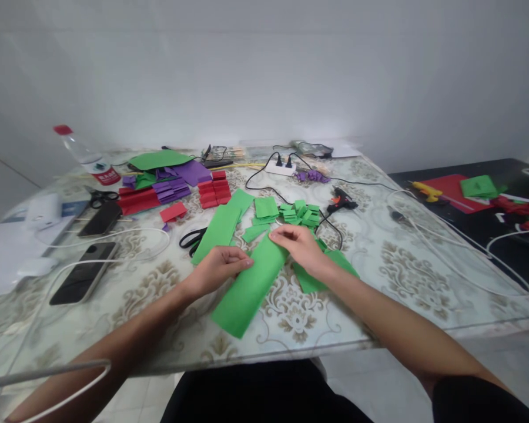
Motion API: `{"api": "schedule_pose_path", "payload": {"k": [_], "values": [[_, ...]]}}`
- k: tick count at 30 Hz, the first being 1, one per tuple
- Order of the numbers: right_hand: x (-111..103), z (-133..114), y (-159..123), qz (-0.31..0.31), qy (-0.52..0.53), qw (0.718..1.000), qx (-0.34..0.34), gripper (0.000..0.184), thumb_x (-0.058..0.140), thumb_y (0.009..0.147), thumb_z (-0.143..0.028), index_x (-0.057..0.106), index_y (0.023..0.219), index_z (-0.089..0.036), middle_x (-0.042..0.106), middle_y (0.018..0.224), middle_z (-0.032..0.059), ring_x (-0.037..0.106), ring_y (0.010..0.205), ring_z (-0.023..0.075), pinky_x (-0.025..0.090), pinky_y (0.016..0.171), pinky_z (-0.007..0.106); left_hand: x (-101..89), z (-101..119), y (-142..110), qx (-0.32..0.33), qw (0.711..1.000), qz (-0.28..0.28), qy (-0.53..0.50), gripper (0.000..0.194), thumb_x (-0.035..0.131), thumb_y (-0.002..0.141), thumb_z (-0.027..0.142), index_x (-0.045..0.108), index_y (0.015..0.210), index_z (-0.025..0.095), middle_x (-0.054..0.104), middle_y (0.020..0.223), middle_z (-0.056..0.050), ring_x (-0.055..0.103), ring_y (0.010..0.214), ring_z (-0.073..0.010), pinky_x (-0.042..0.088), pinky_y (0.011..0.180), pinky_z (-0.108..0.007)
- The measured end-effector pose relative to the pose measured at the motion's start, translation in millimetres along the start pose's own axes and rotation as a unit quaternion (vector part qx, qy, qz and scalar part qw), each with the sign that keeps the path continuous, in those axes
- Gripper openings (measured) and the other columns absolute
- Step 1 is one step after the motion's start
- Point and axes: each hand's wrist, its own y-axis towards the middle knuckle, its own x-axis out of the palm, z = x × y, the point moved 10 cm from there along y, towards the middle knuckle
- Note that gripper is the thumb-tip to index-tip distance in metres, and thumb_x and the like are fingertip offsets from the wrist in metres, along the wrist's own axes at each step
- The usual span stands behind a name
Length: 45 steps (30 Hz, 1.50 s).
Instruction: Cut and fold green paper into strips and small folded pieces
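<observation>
A long green paper strip slants over the near part of the patterned table, held by both hands. My left hand pinches its left edge between thumb and fingers. At the strip's upper end, my right hand grips the corner with thumb and forefinger. Behind it lie another green strip, black-handled scissors partly under that strip, and small cut green pieces. Another green sheet is partly hidden under my right wrist.
A black hot glue gun and a white power strip with cords sit farther back. On the left are two phones, a water bottle, red pieces and purple pieces. White cables cross the right side.
</observation>
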Motion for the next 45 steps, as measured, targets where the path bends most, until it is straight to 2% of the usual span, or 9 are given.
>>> {"api": "schedule_pose_path", "payload": {"k": [3,8,14,19,25,30,34,41,45], "values": [[-15,5,7,0.031,0.008,0.999,0.007,0.032,0.077,0.075,-0.051,0.074,0.082,-0.02,0.072,0.079,0.0026,0.061,0.075,0.0197,0.046,0.069,0.031,-6.9,1,3,0.006,1.0,0.004,0.012,0.043,0.08,0.073,0.057,0.074,0.073,0.014,0.062,0.058,0.0,0.05,0.051,-0.0119,0.033,0.049,-0.022],[-26,11,12,0.061,0.004,0.998,0.011,0.034,0.077,0.074,-0.052,0.073,0.082,-0.019,0.071,0.08,0.0024,0.06,0.077,0.019,0.046,0.072,0.03,-21.6,4,7,0.019,0.999,0.027,0.032,0.042,0.081,0.073,0.057,0.076,0.074,0.015,0.067,0.062,-0.001,0.054,0.054,-0.013,0.035,0.05,-0.021],[-24,18,15,0.022,-0.025,0.999,0.034,0.032,0.076,0.076,-0.05,0.067,0.08,-0.019,0.067,0.075,0.0,0.061,0.072,0.0175,0.047,0.068,0.03,-36.6,11,9,0.045,0.995,0.055,0.068,0.035,0.081,0.073,0.051,0.078,0.074,0.016,0.074,0.07,-0.004,0.062,0.064,-0.0167,0.045,0.059,-0.023],[-9,17,10,-0.074,-0.085,0.993,0.042,0.034,0.084,0.07,-0.042,0.072,0.093,-0.019,0.069,0.073,-0.001,0.063,0.066,0.0176,0.048,0.062,0.029,-30.7,9,11,0.056,0.993,0.028,0.104,0.032,0.08,0.075,0.05,0.078,0.073,0.018,0.074,0.068,-0.004,0.064,0.064,-0.0184,0.047,0.06,-0.025],[15,6,-2,-0.162,-0.169,0.972,-0.007,0.019,0.087,0.071,-0.032,0.076,0.079,-0.019,0.077,0.084,0.0034,0.068,0.081,0.0215,0.051,0.079,0.034,-18.9,4,8,0.066,0.987,-0.004,0.146,0.025,0.08,0.077,0.045,0.08,0.076,0.02,0.073,0.066,-0.002,0.063,0.061,-0.0168,0.045,0.057,-0.022],[28,3,-14,-0.176,-0.234,0.956,-0.03,0.013,0.086,0.075,-0.028,0.078,0.083,-0.021,0.078,0.081,0.0027,0.069,0.076,0.0206,0.048,0.072,0.031,-12.5,9,5,0.102,0.973,-0.02,0.207,0.023,0.074,0.084,0.042,0.08,0.078,0.021,0.072,0.064,0.0,0.061,0.06,-0.0151,0.042,0.054,-0.02],[35,-4,-20,-0.18,-0.295,0.936,-0.06,0.012,0.085,0.079,-0.027,0.08,0.088,-0.021,0.079,0.082,0.0032,0.07,0.076,0.0207,0.046,0.07,0.029,-9.9,10,4,0.101,0.967,-0.027,0.233,0.02,0.073,0.085,0.039,0.08,0.08,0.021,0.073,0.065,0.0,0.062,0.061,-0.0148,0.043,0.057,-0.02],[43,1,-22,-0.194,-0.285,0.936,-0.073,0.007,0.082,0.084,-0.027,0.079,0.085,-0.02,0.076,0.073,0.0013,0.066,0.066,0.0173,0.041,0.064,0.027,-7.3,16,2,0.103,0.962,-0.027,0.251,0.018,0.072,0.084,0.037,0.078,0.077,0.022,0.069,0.06,0.002,0.059,0.057,-0.0145,0.041,0.056,-0.021],[44,1,-23,-0.19,-0.288,0.936,-0.073,0.009,0.082,0.084,-0.028,0.078,0.085,-0.019,0.076,0.075,0.0016,0.064,0.066,0.0167,0.039,0.063,0.026,-3.6,21,-1,0.124,0.953,-0.031,0.274,0.019,0.068,0.088,0.037,0.078,0.083,0.022,0.071,0.065,0.001,0.06,0.06,-0.0146,0.042,0.06,-0.021]]}}
